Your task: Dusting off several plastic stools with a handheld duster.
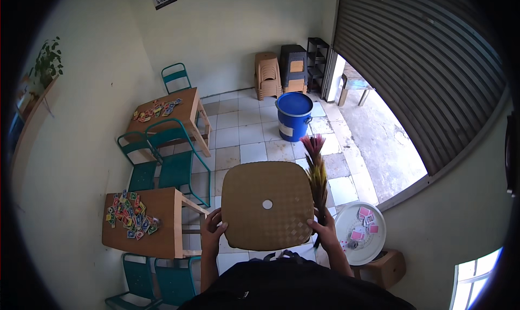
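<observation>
A brown plastic stool (260, 224), its square top with rounded corners and a round central hole facing the camera, is held in front of my body. My left hand (213, 228) grips its left edge, thumb on top. At the right edge, my right hand (324, 228) holds the stool with its thumb on the seat. A bundle of dried, dyed plume stalks (317, 176), pink at the tip and yellow lower down, stands along the stool's right side and passes by my right hand's fingers; whether that hand also grips it is hard to tell.
Wooden tables (166, 228) with scattered cards (132, 216) and green metal chairs (176, 167) line the left. A blue lidded drum (295, 119) stands ahead, before stacked stools (268, 76). At right, a round white tray (382, 228) with playing cards rests over a brown stool (392, 267), near a half-raised roller shutter (414, 66).
</observation>
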{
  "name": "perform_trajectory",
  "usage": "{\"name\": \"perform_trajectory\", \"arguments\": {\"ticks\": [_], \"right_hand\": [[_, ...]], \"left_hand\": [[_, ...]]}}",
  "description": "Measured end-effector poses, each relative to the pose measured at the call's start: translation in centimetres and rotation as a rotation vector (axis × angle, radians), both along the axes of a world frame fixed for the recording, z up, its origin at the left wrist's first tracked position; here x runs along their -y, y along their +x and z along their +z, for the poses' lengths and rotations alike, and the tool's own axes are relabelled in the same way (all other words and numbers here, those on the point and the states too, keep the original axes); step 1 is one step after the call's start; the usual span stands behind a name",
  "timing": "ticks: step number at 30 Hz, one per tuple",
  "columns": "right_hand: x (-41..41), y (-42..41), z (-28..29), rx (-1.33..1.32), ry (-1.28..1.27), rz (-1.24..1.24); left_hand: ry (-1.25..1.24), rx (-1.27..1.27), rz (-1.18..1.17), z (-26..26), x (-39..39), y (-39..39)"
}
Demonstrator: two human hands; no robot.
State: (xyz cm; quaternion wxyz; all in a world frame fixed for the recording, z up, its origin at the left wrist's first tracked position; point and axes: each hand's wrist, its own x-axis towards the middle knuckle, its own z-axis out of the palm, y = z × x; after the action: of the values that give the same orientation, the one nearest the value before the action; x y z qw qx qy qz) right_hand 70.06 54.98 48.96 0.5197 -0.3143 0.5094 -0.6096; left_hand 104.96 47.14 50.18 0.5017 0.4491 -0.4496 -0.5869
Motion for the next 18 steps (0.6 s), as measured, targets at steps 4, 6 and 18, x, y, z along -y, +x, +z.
{"name": "perform_trajectory", "arguments": {"ticks": [4, 6, 18], "right_hand": [[2.5, -2.0, 0.7, -0.051, 0.026, 0.041], [3.8, -2.7, 0.6, -0.05, 0.029, 0.054], [15.6, -1.0, -0.7, -0.079, 0.004, 0.079]], "left_hand": [[-0.008, -0.021, 0.048, -0.3, 1.5, -1.9], [-0.016, -0.033, 0.057, -0.5, 2.3, -2.4], [0.019, -0.05, 0.101, -1.7, 12.2, -0.7]]}}
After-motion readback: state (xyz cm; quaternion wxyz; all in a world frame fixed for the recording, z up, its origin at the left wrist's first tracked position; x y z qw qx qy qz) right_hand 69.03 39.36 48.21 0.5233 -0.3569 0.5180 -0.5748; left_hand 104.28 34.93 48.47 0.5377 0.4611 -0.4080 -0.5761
